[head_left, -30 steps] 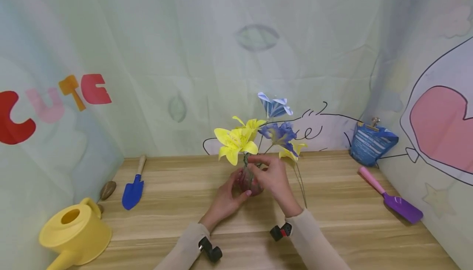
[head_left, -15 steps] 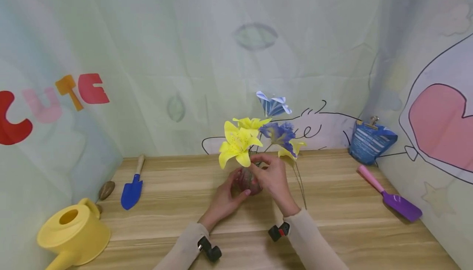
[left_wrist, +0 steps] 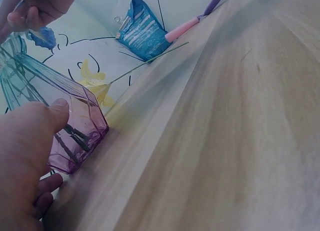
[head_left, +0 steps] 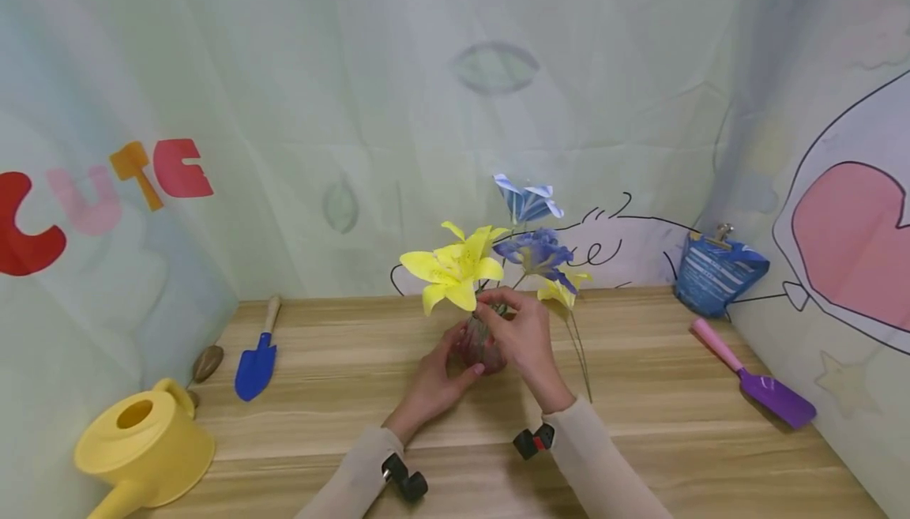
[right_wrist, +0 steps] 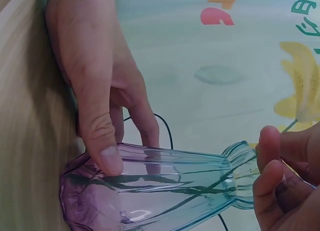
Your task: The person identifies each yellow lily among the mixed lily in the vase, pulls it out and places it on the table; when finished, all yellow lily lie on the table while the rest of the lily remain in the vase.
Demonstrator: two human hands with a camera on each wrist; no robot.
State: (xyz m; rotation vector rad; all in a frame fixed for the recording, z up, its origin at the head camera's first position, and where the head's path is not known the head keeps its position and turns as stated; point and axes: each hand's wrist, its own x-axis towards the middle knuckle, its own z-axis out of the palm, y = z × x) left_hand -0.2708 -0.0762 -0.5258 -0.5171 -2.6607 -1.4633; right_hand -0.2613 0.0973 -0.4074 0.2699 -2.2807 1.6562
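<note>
A glass vase, purple at the base and teal at the neck, stands on the wooden table with dark stems inside. My left hand holds its lower body between thumb and fingers. At the vase mouth my right hand pinches the stem of a yellow lily, whose bloom leans left. Another yellow bloom is partly hidden behind it. A purple-blue flower and a light blue flower rise behind the right hand. The right fingertips partly cover the vase neck in the head view.
Another yellow lily with long stems lies right of the vase. Leftward are a blue trowel, a stone and a yellow watering can. A clipped blue bag and a purple scoop are at the right.
The front yellow lily has swung, first a little right and upright, then back left with its bloom tipped over. The right fingers shifted slightly at the vase mouth; the left hand stays put.
</note>
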